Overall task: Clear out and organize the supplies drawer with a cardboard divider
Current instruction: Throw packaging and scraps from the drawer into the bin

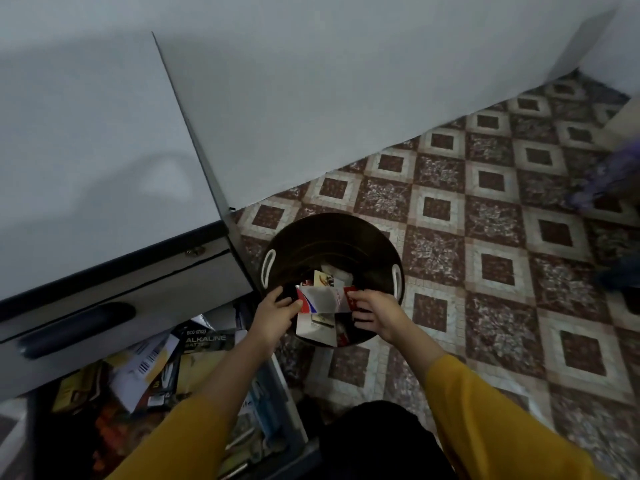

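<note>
Fingers (292, 306) of left hand (275, 315) and right hand (379, 317) pinch packet (323, 299) over bin (329, 237) beside drawer (285, 400)

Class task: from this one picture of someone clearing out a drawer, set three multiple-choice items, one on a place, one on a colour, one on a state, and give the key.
1. Where does the dark bin stand?
A. On a chair.
B. On the tiled floor, beside the cabinet.
C. On top of the cabinet.

2. What colour are the sleeves?
A. Blue.
B. White.
C. Mustard yellow.

3. What are the left hand and the right hand doing?
A. Both grip paper packaging over the bin.
B. Resting flat on the floor.
C. Folded in the lap.

Key: 1 B, patterned tiles show round the bin; 2 C, both forearms are in yellow; 3 A, each hand pinches one side of the packaging.
</note>
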